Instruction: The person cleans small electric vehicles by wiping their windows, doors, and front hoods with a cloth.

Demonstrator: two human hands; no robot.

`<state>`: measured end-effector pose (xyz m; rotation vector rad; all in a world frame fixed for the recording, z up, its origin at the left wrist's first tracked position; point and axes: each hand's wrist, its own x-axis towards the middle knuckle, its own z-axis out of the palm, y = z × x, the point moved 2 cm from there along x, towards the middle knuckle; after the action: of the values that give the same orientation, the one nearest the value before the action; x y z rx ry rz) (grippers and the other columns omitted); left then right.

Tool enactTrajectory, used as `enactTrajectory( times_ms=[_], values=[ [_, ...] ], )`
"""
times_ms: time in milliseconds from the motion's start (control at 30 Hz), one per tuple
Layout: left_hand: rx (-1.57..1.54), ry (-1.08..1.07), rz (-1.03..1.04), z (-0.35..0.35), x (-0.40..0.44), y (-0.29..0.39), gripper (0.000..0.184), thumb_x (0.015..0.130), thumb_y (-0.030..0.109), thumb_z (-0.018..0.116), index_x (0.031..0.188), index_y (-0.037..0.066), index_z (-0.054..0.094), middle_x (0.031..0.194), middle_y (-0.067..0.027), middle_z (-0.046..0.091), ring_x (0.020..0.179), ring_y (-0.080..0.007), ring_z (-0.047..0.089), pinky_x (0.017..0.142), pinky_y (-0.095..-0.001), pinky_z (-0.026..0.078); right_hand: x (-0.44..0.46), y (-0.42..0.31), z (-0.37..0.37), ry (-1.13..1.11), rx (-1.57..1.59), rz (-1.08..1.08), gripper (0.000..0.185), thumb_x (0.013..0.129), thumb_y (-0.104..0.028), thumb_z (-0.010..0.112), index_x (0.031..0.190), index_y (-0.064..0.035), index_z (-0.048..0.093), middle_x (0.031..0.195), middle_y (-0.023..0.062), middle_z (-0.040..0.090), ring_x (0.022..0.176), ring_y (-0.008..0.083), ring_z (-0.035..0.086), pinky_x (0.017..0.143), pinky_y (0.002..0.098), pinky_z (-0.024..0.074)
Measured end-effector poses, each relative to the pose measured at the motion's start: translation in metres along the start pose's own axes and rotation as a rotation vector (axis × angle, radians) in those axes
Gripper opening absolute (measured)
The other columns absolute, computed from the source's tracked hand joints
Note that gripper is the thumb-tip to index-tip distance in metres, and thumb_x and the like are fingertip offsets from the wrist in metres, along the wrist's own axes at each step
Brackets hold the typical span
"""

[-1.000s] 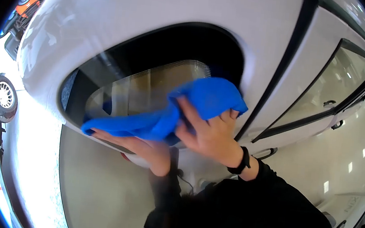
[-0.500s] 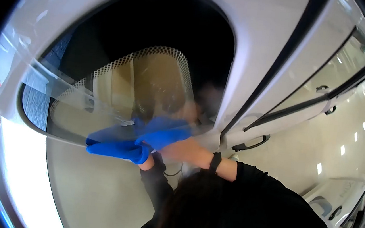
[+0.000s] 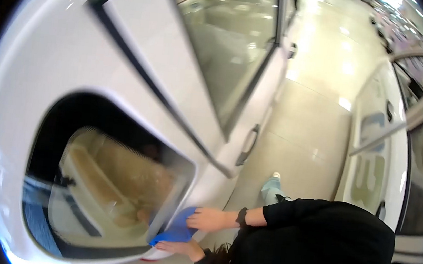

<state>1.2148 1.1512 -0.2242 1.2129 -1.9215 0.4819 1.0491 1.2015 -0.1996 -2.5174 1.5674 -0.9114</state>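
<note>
1. Cloth (image 3: 176, 235), bright blue, lies bunched at the lower right corner of a car's dark-edged window (image 3: 109, 170), caught between a person's two hands.
2. The right hand (image 3: 208, 219), a black band (image 3: 242, 216) at its wrist, rests over the upper part of the fabric, fingers extended and close together; whether they pinch a fold cannot be told.
3. The left hand (image 3: 178, 248) lies along the fabric's lower edge, fingers stretched out; its thumb and grip cannot be made out.
4. Tan shapes show through the glass, framed by white bodywork (image 3: 60, 49).
5. A door handle (image 3: 249, 145) sits above the hands, while another white car (image 3: 371, 105) stands across the glossy floor (image 3: 303, 121).
</note>
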Motion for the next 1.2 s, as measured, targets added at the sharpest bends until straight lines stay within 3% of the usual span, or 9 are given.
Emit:
enactTrajectory(
  times_ms=[100,233,300,333,433,600,700,933,1200],
  values=[
    [-0.169,-0.195,-0.037,-0.009,-0.039,0.012,0.054,0.094,0.013,0.049,0.139,-0.01,0.031,0.146,-0.0306,0.029,0.137,-0.048,0.027,0.114,-0.0562,0.021,-0.029,-0.011,0.0,0.076,0.01,0.01,0.031,0.08,-0.022,0.06,0.103,-0.0008,0.062,0.118,0.0121,0.06,0.117,0.024,0.052,0.097,0.036,0.0399],
    [-0.464,-0.229,0.032,-0.029,-0.055,0.073,0.046,0.094,0.009,0.045,0.136,-0.009,0.04,0.142,-0.0296,0.038,0.132,-0.0464,0.036,0.113,-0.0512,0.025,-0.074,0.011,-0.015,0.131,0.022,0.09,0.032,0.081,-0.016,0.057,0.106,0.0037,0.061,0.118,0.0161,0.059,0.118,0.0291,0.051,0.101,0.0389,0.0387],
    [-0.613,-0.54,-0.144,-0.027,-0.049,0.102,0.041,0.094,0.008,0.046,0.132,-0.005,0.048,0.131,-0.0272,0.052,0.119,-0.0421,0.051,0.105,-0.0474,0.037,-0.096,0.029,-0.028,0.142,0.073,0.273,0.031,0.077,-0.013,0.06,0.103,0.0044,0.062,0.112,0.0173,0.061,0.115,0.0316,0.051,0.101,0.0406,0.0383],
    [-0.634,-0.539,-0.112,-0.03,-0.04,0.121,0.041,0.094,0.008,0.046,0.132,-0.005,0.048,0.131,-0.0272,0.052,0.119,-0.0421,0.051,0.105,-0.0474,0.037,-0.114,0.038,-0.036,0.165,0.049,0.292,0.031,0.077,-0.013,0.06,0.103,0.0044,0.062,0.112,0.0173,0.061,0.115,0.0316,0.051,0.101,0.0406,0.0383],
    [-0.694,-0.787,0.089,-0.04,-0.019,0.197,0.036,0.09,0.004,0.053,0.126,0.003,0.056,0.111,-0.0212,0.064,0.094,-0.0379,0.064,0.08,-0.0437,0.051,-0.183,0.06,-0.09,0.322,-0.031,0.487,0.026,0.067,-0.011,0.069,0.089,0.0019,0.061,0.096,0.0141,0.06,0.104,0.0312,0.052,0.096,0.0406,0.0398],
    [-0.818,-0.819,0.491,-0.051,0.001,0.329,0.036,0.088,0.002,0.057,0.123,0.003,0.057,0.105,-0.0211,0.065,0.088,-0.0397,0.065,0.073,-0.044,0.052,-0.337,0.072,-0.178,0.444,-0.109,0.813,0.019,0.068,-0.007,0.066,0.086,-0.0013,0.062,0.091,0.0163,0.06,0.091,0.0354,0.056,0.086,0.0439,0.0433],
    [-0.951,-0.763,0.898,-0.054,-0.015,0.406,0.027,0.088,0.008,0.062,0.115,0.006,0.062,0.097,-0.0181,0.068,0.077,-0.0348,0.066,0.062,-0.0413,0.052,-0.444,0.059,-0.206,0.477,-0.23,1.034,0.012,0.074,-0.007,0.064,0.085,-0.002,0.061,0.088,0.0152,0.061,0.09,0.0352,0.056,0.08,0.0449,0.0449],
    [-1.213,-0.691,1.022,-0.085,-0.049,0.562,0.017,0.088,0.019,0.067,0.102,0.01,0.069,0.064,-0.0125,0.062,0.053,-0.0287,0.061,0.049,-0.0364,0.047,-0.588,-0.038,-0.286,0.602,-0.447,1.413,0.015,0.07,-0.013,0.07,0.081,-0.0053,0.064,0.082,0.0124,0.057,0.086,0.0321,0.055,0.077,0.043,0.044],
    [-1.231,-0.786,1.256,-0.076,-0.067,0.682,0.014,0.09,0.028,0.063,0.095,0.016,0.068,0.055,-0.011,0.057,0.046,-0.029,0.057,0.044,-0.038,0.042,-0.628,-0.033,-0.33,0.935,-0.587,1.785,0.017,0.071,-0.012,0.068,0.087,-0.0044,0.07,0.08,0.0151,0.057,0.083,0.0346,0.055,0.074,0.0432,0.0442]
  ],
)
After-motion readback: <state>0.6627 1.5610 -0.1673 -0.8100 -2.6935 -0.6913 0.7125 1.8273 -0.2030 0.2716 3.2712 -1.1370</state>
